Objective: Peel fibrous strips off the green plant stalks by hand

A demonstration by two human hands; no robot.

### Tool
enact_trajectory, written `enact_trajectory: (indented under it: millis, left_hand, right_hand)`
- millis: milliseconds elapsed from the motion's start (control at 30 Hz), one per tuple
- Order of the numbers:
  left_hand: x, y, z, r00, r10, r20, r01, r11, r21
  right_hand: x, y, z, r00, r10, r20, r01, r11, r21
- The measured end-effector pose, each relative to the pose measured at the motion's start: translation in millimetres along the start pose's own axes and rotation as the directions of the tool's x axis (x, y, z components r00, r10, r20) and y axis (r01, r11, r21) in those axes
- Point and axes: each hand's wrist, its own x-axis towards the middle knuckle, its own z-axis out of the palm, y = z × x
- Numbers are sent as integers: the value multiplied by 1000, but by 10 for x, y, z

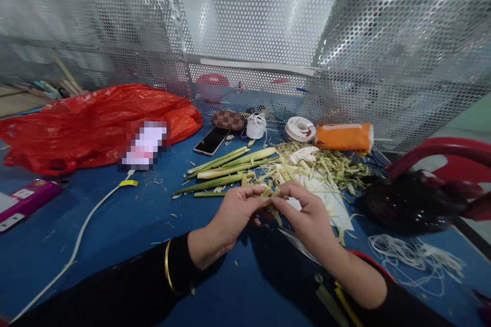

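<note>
Over the near middle of the table, my left hand point(240, 214) and my right hand point(305, 212) meet, thumbs and fingers closed around a small pale green plant stalk point(267, 192). A strip of it hangs down between the hands. Just beyond my left hand lie several longer green stalks point(226, 169), side by side. Past my right hand spreads a heap of shredded peelings point(341, 166), partly over white paper point(343, 209). Under my right hand shows a thin greyish, blade-like edge point(301, 246); the hand hides most of it.
A red plastic bag point(95, 117) and a lit phone point(146, 147) on a white cable lie left. Behind are a dark phone point(212, 140), checkered case point(228, 120), white spool point(300, 129) and orange packet point(343, 136). Right are a black shiny object point(414, 204) and tangled string point(414, 255).
</note>
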Motion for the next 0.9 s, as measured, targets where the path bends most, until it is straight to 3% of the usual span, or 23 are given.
enact_trajectory:
  millis: [167, 533, 767, 900]
  left_hand:
    - [13, -4, -21, 998, -7, 62, 7, 1000, 5]
    - [-9, 39, -13, 997, -45, 70, 42, 998, 44]
    - [5, 22, -22, 999, -47, 15, 47, 997, 59]
    - [53, 48, -83, 998, -69, 7, 69, 997, -29]
  right_hand:
    - [-3, 13, -3, 994, 111, -15, -110, 994, 15]
    - [40, 10, -4, 963, 269, 8, -269, 963, 10]
    - [45, 48, 15, 938, 341, 68, -344, 938, 35]
    - [95, -28, -101, 931, 318, 178, -337, 937, 90]
